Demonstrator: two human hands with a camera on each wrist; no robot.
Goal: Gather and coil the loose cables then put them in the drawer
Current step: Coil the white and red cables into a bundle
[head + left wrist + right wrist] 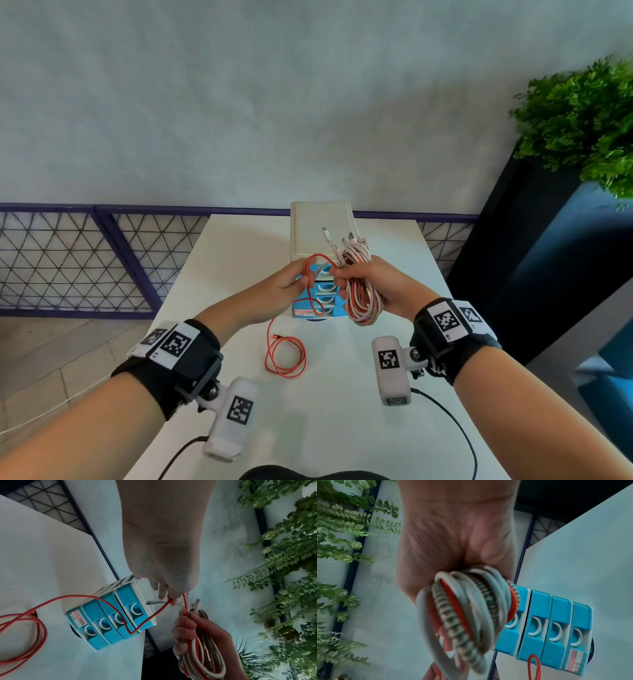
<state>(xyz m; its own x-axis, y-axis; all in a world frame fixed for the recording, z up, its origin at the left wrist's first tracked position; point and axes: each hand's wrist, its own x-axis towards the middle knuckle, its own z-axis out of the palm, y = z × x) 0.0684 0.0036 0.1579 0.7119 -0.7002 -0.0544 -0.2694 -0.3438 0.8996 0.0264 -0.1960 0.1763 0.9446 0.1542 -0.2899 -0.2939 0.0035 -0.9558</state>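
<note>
- My right hand (373,287) hides the middle of the coiled cable bundle (359,298); its fingers are wrapped tight around it.
- My left hand (284,281) pinches the red cable (286,356), whose loose loops lie on the near surface (342,411).
- The blue drawer unit (109,623) stands just beyond, all drawers shut; a plant (582,120) sits far right.

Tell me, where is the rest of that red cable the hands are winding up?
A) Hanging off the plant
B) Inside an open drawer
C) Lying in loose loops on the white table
C: the red cable trails down from the left hand to loose loops on the white table.
</note>
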